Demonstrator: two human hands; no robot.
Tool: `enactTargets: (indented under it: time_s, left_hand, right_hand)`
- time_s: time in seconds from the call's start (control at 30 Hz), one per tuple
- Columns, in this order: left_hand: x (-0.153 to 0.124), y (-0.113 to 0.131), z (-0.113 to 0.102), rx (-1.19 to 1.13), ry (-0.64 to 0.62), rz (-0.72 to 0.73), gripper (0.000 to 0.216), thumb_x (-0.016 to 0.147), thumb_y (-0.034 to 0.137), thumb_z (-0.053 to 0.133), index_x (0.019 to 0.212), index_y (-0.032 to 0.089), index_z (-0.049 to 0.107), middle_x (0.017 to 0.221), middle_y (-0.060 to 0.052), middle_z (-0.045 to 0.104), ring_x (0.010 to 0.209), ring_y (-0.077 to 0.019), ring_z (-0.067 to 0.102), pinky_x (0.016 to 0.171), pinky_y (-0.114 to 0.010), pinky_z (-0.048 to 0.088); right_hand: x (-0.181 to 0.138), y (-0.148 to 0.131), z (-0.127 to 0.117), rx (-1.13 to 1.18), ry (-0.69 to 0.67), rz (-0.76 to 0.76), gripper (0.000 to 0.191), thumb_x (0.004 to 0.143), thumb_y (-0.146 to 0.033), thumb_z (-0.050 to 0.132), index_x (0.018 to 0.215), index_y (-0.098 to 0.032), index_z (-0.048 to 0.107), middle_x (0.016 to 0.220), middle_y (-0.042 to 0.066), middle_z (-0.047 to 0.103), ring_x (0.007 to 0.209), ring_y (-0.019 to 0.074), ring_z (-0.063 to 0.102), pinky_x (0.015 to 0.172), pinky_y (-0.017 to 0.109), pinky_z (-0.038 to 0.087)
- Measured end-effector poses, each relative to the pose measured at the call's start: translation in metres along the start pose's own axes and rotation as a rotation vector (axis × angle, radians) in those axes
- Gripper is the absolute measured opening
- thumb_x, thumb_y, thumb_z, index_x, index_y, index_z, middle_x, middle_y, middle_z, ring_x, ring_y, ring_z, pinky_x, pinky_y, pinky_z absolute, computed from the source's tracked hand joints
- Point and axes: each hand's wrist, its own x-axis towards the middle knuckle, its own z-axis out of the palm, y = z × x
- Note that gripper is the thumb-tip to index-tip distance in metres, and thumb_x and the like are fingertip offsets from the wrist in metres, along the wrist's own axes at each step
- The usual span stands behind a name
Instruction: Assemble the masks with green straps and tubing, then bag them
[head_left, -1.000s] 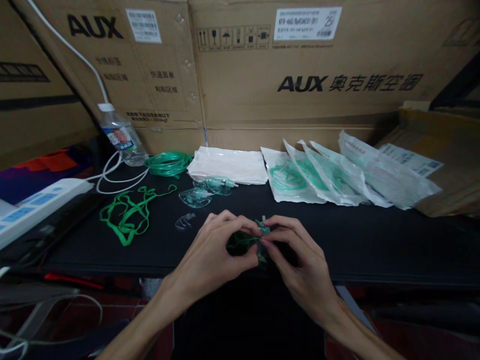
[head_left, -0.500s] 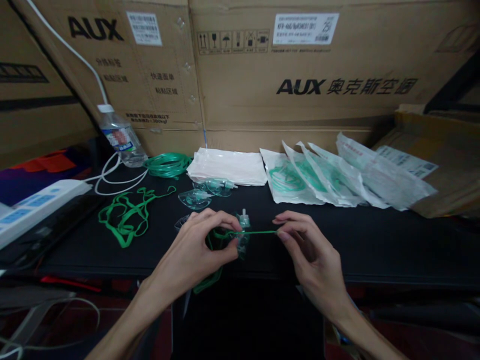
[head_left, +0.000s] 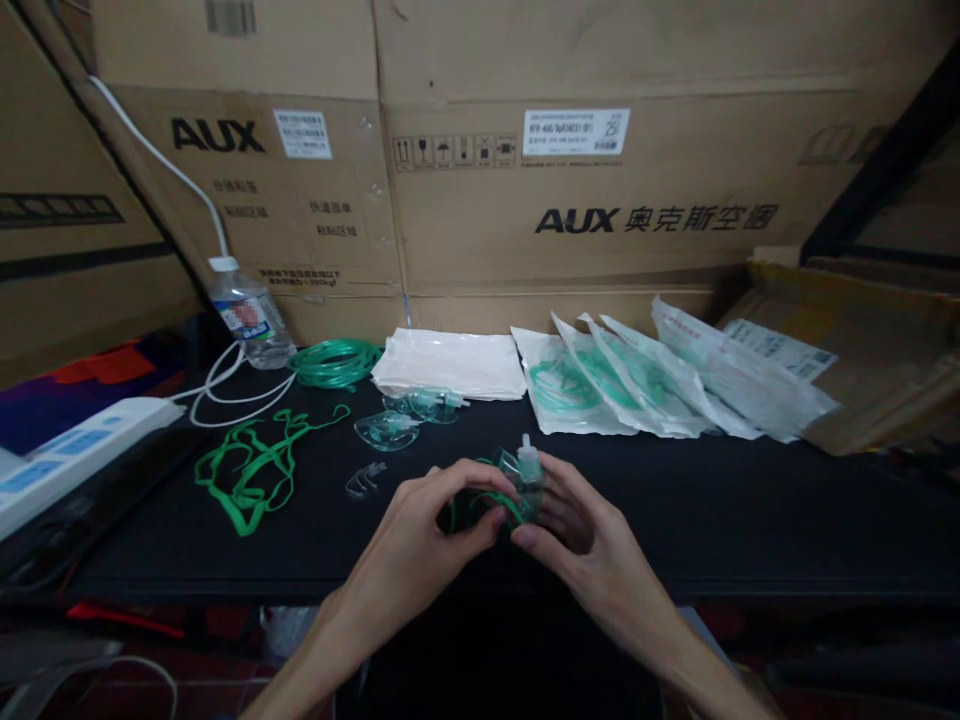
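Note:
My left hand (head_left: 450, 525) pinches a thin green elastic strap (head_left: 499, 500) at the table's front edge. Fingers of my right hand (head_left: 581, 525) wrap round the far side of a clear green oxygen mask (head_left: 529, 480), its thumb touching the strap's end. The mask's pale connector (head_left: 527, 445) points upward; its lower part is hidden by my hands. Two other clear masks, one in front (head_left: 386, 430) and one behind (head_left: 427, 403), lie farther back. Left of my hands are a tangle of green straps (head_left: 251, 470) and a few thin clear or silvery pieces (head_left: 366, 480).
At the back are coiled green tubing (head_left: 335, 362), a stack of white pouches (head_left: 450, 363) and several sealed packs with green tubing (head_left: 570, 385). A plastic bottle (head_left: 251, 315) and white power strip (head_left: 82, 455) stand left. Large cardboard boxes (head_left: 465, 240) wall off the rear.
The strap was stretched taut between my hands; now it is slack and they are close together. My right hand has moved left onto the mask. The view has tilted up.

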Motion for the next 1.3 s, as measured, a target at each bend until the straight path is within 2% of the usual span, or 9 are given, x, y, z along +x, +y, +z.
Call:
enactTargets:
  time_s: [0.13,0.3,0.5,0.7,0.77,0.87,0.93,1.07,1.3]
  left_hand:
    - [0.002,-0.002,0.004,-0.114,-0.011,-0.111,0.034,0.087,0.014,0.068,0.117,0.027,0.059,0.097,0.005,0.077,0.08,-0.0115,0.072,0.073,-0.022,0.054]
    - [-0.002,-0.005,-0.003,-0.049,-0.009,-0.163,0.05,0.087,0.015,0.067,0.133,0.029,0.053,0.095,0.005,0.076,0.055,-0.008,0.063,0.061,-0.021,0.053]
    - [-0.015,-0.016,-0.028,0.25,0.077,-0.033,0.03,0.093,0.015,0.062,0.119,0.03,0.067,0.104,0.002,0.075,0.085,-0.0145,0.068,0.081,-0.027,0.054]
    - [-0.026,-0.022,-0.055,0.368,0.034,-0.028,0.022,0.093,0.032,0.068,0.114,0.032,0.071,0.113,0.0,0.074,0.108,-0.0204,0.067,0.098,-0.035,0.051]
    - [-0.022,-0.02,-0.071,0.422,0.089,-0.06,0.023,0.094,0.04,0.066,0.114,0.031,0.072,0.119,-0.001,0.073,0.114,-0.0213,0.065,0.103,-0.036,0.048]
    - [0.002,-0.024,-0.106,0.608,0.213,-0.194,0.031,0.097,0.049,0.057,0.114,0.028,0.073,0.123,-0.002,0.073,0.117,-0.0239,0.065,0.106,-0.035,0.045]
    - [0.028,-0.033,-0.132,0.824,0.259,-0.391,0.038,0.097,0.053,0.052,0.116,0.028,0.074,0.122,-0.002,0.074,0.118,-0.0266,0.066,0.106,-0.034,0.045]
    - [0.084,-0.067,-0.173,0.93,0.266,-0.569,0.049,0.1,0.05,0.045,0.122,0.016,0.073,0.118,-0.015,0.075,0.119,-0.0383,0.065,0.1,-0.044,0.047]
    - [0.141,-0.127,-0.176,0.986,0.101,-0.791,0.048,0.094,0.058,0.059,0.111,0.013,0.07,0.118,-0.013,0.071,0.112,-0.0272,0.067,0.1,-0.05,0.049]
  right_hand:
    - [0.006,0.004,0.0,0.006,0.087,0.027,0.041,0.084,-0.039,0.077,0.118,-0.023,0.061,0.11,0.008,0.076,0.098,0.0212,0.075,0.089,0.035,0.062]
    - [0.012,0.004,-0.012,0.013,0.21,0.024,0.047,0.078,-0.046,0.082,0.113,-0.021,0.063,0.107,0.01,0.076,0.093,0.0236,0.075,0.083,0.034,0.062]
    - [0.012,0.006,-0.029,0.123,0.521,0.002,0.053,0.08,-0.052,0.079,0.118,-0.022,0.058,0.098,0.008,0.077,0.089,0.0246,0.075,0.085,0.036,0.06]
    - [0.013,0.008,-0.025,-0.022,0.346,0.012,0.055,0.073,-0.055,0.083,0.112,-0.022,0.063,0.104,0.01,0.075,0.094,0.027,0.075,0.09,0.041,0.061]
    - [0.013,0.008,-0.023,-0.088,0.284,0.008,0.054,0.073,-0.057,0.082,0.11,-0.022,0.064,0.101,0.01,0.075,0.096,0.0275,0.074,0.093,0.043,0.06]
    - [0.014,0.008,-0.022,-0.134,0.241,0.011,0.053,0.076,-0.057,0.078,0.112,-0.021,0.062,0.104,0.011,0.074,0.1,0.0279,0.072,0.096,0.045,0.058]
    - [0.013,0.007,-0.023,-0.14,0.218,0.004,0.052,0.078,-0.057,0.076,0.112,-0.021,0.061,0.107,0.012,0.074,0.102,0.0275,0.072,0.097,0.045,0.057]
    - [0.013,0.008,-0.023,-0.162,0.191,-0.026,0.049,0.082,-0.057,0.073,0.112,-0.021,0.061,0.106,0.012,0.074,0.099,0.0264,0.073,0.095,0.044,0.058]
    - [0.014,0.011,-0.022,-0.158,0.171,-0.068,0.043,0.084,-0.053,0.074,0.111,-0.021,0.063,0.105,0.011,0.075,0.097,0.025,0.075,0.093,0.041,0.06]
